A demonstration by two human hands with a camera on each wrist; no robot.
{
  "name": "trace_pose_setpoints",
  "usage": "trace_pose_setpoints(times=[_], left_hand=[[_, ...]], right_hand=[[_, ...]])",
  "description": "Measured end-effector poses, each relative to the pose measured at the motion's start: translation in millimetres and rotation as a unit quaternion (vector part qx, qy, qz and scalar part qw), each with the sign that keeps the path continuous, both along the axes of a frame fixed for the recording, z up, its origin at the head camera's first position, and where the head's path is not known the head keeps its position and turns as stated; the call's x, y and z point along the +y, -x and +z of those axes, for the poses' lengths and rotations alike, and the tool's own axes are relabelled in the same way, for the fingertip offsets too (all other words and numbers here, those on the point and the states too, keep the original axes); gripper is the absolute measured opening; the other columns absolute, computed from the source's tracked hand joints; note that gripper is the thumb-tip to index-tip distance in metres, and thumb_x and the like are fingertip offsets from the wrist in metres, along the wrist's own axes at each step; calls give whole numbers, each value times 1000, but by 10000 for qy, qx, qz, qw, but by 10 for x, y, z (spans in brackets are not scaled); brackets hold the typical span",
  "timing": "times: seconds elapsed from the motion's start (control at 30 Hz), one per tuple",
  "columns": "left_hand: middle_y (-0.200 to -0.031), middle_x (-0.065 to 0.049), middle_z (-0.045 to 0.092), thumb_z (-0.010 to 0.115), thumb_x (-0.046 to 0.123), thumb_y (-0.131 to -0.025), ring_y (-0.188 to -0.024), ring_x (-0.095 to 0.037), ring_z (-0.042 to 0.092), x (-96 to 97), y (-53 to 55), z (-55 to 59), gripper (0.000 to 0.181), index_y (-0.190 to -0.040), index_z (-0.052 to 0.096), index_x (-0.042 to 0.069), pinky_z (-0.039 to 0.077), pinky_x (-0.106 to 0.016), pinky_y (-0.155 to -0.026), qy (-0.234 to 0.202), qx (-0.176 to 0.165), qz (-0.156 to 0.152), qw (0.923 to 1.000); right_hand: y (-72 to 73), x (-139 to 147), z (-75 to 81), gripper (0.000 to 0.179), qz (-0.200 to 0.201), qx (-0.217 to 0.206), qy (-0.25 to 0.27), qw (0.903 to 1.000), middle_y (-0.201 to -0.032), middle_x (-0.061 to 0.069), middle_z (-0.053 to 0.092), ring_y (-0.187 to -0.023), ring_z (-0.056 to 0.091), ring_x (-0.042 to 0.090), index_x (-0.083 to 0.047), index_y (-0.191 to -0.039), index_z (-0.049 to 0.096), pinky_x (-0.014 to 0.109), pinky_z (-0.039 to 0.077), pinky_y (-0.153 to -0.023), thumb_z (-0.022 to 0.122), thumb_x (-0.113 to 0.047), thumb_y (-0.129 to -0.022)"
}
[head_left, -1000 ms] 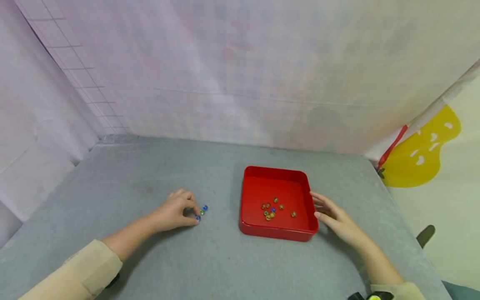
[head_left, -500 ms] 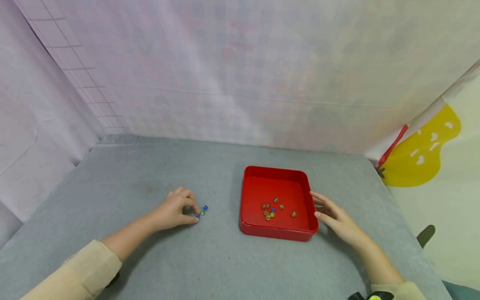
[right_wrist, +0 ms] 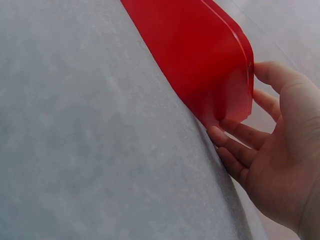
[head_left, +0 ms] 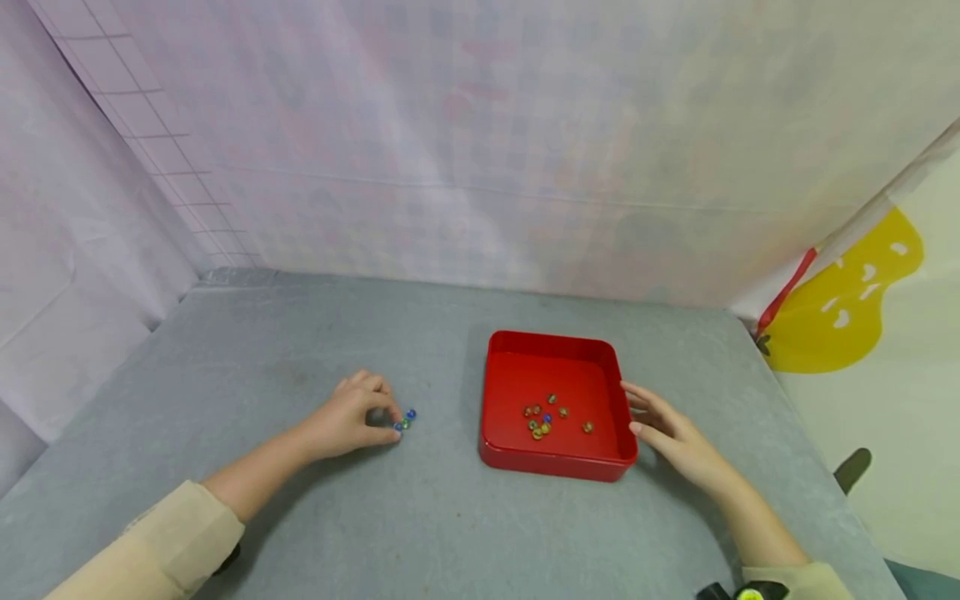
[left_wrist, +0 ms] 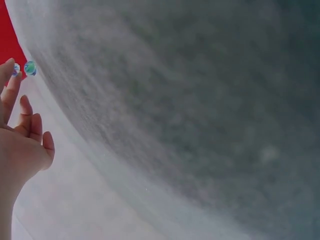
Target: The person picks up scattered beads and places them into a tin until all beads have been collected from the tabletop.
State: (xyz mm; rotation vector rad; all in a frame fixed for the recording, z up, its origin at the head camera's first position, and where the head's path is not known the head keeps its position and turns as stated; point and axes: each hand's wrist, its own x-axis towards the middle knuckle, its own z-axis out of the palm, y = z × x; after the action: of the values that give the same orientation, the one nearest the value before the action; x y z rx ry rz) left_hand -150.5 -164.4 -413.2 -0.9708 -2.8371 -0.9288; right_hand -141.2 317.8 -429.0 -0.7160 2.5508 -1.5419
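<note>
My left hand (head_left: 352, 421) pinches a small blue glass marble (head_left: 399, 427) between thumb and forefinger, low over the grey table. Just beyond the fingertips sit a green marble (head_left: 406, 424) and another blue marble (head_left: 411, 414). In the left wrist view the pinched marble (left_wrist: 16, 68) shows between the fingertips, with a blue-green marble (left_wrist: 30, 68) beside it. A square red tray (head_left: 551, 465) holds several marbles, mostly brownish or yellow, and one blue. My right hand (head_left: 678, 442) touches the tray's right wall with loosely bent fingers; in the right wrist view the fingertips rest against the red side (right_wrist: 200, 65).
The grey table (head_left: 450, 533) stretches around the hands and tray. A pale patterned cloth (head_left: 480, 167) hangs behind it, and a yellow cut-out shape (head_left: 840, 317) hangs at the right beyond the edge.
The blue marble at my left fingertips and the hand have shifted slightly up and to the right, closer to the green marble. My right hand and the tray have stayed in place.
</note>
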Motion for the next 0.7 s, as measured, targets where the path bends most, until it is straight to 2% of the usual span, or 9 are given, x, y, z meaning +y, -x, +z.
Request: trace_pose_setpoints(times=[0.43,0.7], left_hand=[[-91,10,51,82,19,-76,-92,-15,41,27,5,52,16,-89,74,16,27,-40,-83,-182,89,-20,9998],[-92,11,51,81,18,-77,-92,-15,42,61,28,77,15,-90,74,17,28,-41,-83,-248,181,-62,9995]], right_hand=[[5,3,-9,55,-129,-101,-100,9998,-137,27,44,-112,53,5,-6,-148,32,25,48,-83,53,-8,-97],[18,16,-37,55,-158,-171,-126,9997,-138,25,44,-111,53,4,-7,-148,33,25,47,-84,53,-10,-98]])
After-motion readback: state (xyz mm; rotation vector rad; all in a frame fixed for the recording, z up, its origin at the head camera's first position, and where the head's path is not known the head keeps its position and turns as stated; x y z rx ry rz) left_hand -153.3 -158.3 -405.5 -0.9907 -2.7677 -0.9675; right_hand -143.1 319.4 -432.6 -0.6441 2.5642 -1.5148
